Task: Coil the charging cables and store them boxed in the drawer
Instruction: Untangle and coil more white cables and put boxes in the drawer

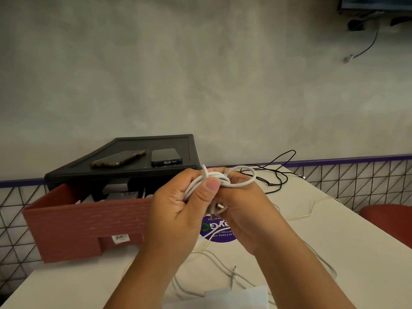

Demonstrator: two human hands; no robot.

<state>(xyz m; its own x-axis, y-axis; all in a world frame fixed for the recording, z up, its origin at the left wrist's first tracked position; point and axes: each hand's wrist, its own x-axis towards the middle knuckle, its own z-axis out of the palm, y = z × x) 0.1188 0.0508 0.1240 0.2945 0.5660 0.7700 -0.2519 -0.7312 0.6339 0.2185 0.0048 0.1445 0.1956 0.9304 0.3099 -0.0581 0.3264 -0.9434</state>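
While left hand (176, 208) and right hand (243, 208) both curl round the white cable coil (217, 175) above the counter (334, 237), it seems light, limp and springy: best pinched across all loops.

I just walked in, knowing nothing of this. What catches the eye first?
At centre, the left hand and right hand grip a coiled white cable above the table. Left of them a red drawer stands pulled out of a black cabinet, two phones lying on top. A black cable sprawls on the table behind, right.
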